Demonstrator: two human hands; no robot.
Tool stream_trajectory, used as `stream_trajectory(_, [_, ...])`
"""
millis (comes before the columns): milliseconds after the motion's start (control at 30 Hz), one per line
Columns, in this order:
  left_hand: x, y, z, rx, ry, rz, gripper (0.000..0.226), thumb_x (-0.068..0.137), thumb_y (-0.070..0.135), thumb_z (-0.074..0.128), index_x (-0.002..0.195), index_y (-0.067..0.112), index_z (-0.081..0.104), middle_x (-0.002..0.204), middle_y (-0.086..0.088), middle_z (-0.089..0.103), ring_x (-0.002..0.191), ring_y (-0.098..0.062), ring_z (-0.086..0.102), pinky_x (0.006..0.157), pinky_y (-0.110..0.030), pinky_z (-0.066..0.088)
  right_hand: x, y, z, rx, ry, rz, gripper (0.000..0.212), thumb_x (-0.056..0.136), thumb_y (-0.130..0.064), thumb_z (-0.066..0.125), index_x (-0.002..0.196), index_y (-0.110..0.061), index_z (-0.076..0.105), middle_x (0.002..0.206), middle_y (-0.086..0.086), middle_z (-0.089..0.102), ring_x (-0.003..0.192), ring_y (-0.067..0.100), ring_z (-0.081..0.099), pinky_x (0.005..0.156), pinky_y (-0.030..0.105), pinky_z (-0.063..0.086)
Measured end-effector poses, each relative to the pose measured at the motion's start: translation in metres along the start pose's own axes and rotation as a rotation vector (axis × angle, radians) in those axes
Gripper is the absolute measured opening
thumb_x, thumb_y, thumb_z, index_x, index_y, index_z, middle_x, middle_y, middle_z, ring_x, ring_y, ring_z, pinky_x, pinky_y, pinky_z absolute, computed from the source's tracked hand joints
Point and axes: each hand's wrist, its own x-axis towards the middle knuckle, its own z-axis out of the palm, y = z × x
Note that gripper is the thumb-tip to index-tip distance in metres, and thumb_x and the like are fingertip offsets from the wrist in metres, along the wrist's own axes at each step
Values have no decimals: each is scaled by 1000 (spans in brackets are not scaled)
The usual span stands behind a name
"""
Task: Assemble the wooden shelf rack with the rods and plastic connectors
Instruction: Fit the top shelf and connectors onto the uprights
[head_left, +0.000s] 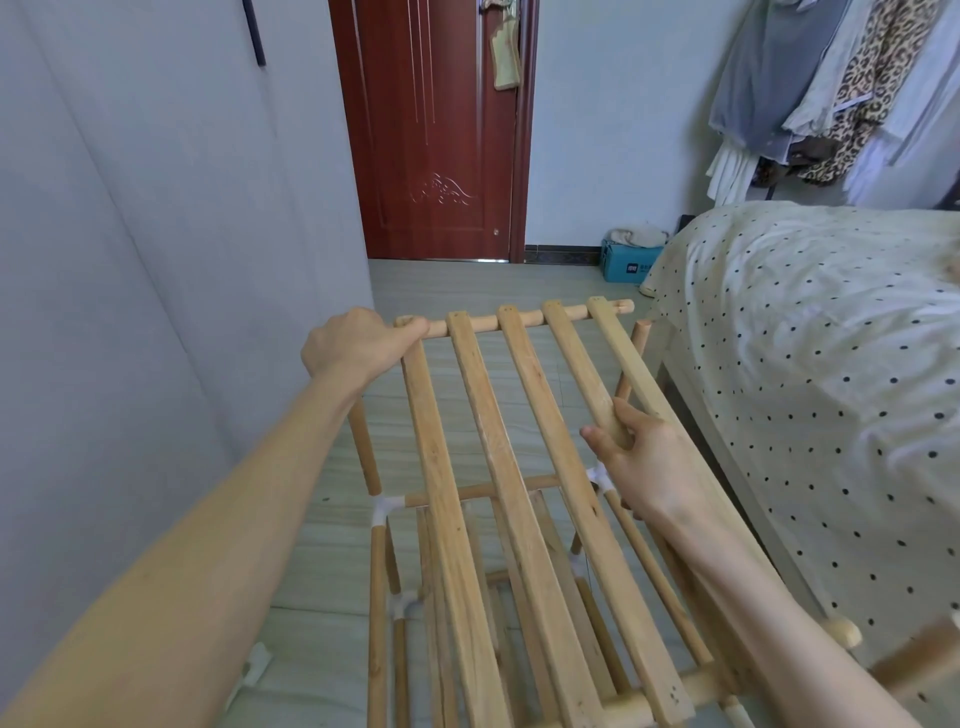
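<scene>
Head view, shelf panel: we see the slatted panel held across the frame's centre, above the rack frame.
Left hand: fingers curled round the panel's far round rail, centre left.
Right hand: fingers and thumb clamped on the right slat.
Handling: we judge it light, stiff, awkwardly broad; hold the opposite edges.
Connectors: white plastic connector joins the rods below.
Containers: blue box by the wall, something pale on top.

The slatted shelf sits between wall left and bed right.
</scene>
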Motion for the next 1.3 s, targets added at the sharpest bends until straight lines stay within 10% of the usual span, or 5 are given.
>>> stream_trajectory(500, [1,-14,0,-81,14,70,49,84,64,43,112,24,52,117,2,58,104,-22,53,78,-31,35,-9,-14,7,-68,-16,37,17,93,-28,55,86,-13,52,55,-2,47,43,9,47,40,15,36])
stream_trajectory(767, [-8,-32,4,-867,-131,19,36,103,24,22,127,9,44,112,-7,45,98,-17,49,85,-30,39,-11,-5,7,-72,-56,136,17,95,-31,48,88,-16,47,65,1,52,63,22,55,59,31,43])
stream_trajectory(900, [-16,-51,1,-947,-256,27,40,103,42,13,101,27,51,98,-1,50,91,-12,48,78,-26,40,-13,-11,10,-114,-68,169,22,95,-32,50,106,-14,45,77,0,56,73,21,58,62,31,43])
stream_trajectory(1000, [-21,-68,-1,-945,-265,-11,44,101,46,16,125,22,45,117,-3,53,109,-17,52,93,-33,42,-14,-17,9,-170,-63,177,44,94,-33,51,128,-7,42,119,13,54,108,32,55,85,39,47])
stream_trajectory(1300, [-84,-137,8,-970,-246,-208,31,102,29,35,126,12,45,116,-8,56,94,-21,58,79,-31,48,-44,-76,27,-391,90,-329,51,95,-29,47,140,-6,37,143,16,38,134,30,33,112,41,24])
